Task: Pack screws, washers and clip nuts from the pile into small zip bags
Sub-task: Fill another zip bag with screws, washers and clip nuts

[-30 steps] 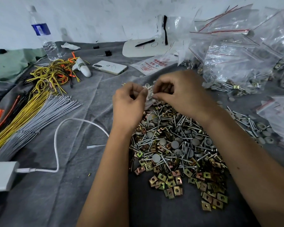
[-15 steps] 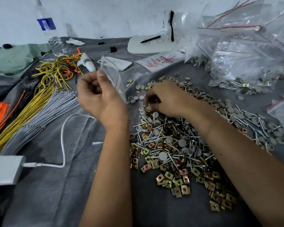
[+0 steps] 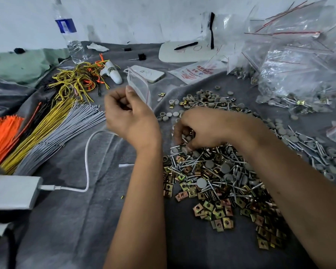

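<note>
Pinching a limp, featherlight zip bag near its red-lined mouth, the left hand holds it up beside the pile on the worktop. The right hand curls into small, hard, slippery screws and washers; best scooped several together.

Grey cloth bears hardware pile, wire bundles, phone.

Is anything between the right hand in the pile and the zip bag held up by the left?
Nothing visible. The right hand digs into the pile; the left hand holds the zip bag up just beside it, only open air and grey cloth between.
</note>
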Available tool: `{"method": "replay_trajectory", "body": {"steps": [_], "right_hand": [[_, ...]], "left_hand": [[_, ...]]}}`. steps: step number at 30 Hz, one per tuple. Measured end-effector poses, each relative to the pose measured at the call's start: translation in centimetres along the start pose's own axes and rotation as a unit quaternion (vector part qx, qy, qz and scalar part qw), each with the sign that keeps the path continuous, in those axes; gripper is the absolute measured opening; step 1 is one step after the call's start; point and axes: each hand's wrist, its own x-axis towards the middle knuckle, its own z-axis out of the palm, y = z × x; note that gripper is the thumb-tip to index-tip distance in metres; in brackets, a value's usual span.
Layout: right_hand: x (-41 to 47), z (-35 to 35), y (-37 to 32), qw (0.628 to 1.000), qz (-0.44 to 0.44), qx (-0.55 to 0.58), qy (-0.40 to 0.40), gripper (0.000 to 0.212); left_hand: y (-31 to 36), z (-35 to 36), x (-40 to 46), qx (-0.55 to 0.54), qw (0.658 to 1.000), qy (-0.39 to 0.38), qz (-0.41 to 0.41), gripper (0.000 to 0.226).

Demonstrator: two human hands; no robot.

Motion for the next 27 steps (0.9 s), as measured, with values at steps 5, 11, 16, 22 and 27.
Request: {"method": "replay_trajectory", "body": {"steps": [5, 11, 16, 22, 27], "right_hand": [[-0.7, 0.4, 0.9, 0.999, -0.035, -0.016, 0.024, 0.014], [-2.8, 0.3, 3.6, 0.98, -0.049, 0.109, 0.156, 0.013], [-4.5, 0.2, 4.9, 0.963, -0.039, 0.16, 0.214, 0.013], [-4.7, 0.7, 4.2, 0.934, -0.05, 0.191, 0.297, 0.026], [-4.1, 0.8, 3.8, 0.934, -0.029, 0.151, 0.323, 0.034]], "left_hand": [[-0.1, 0.1, -0.2, 0.004, 1.0, -0.01, -0.003, 0.018], [-0.4, 0.2, -0.6, 0.028, 0.997, -0.07, 0.001, 0.021], [-0.5, 0.5, -1.5, 0.062, 0.976, -0.211, 0.003, 0.015], [-0.7, 0.6, -2.5, 0.129, 0.891, -0.435, 0.017, 0.015], [-0.8, 0.7, -2.9, 0.11, 0.88, -0.461, 0.009, 0.013]]}}
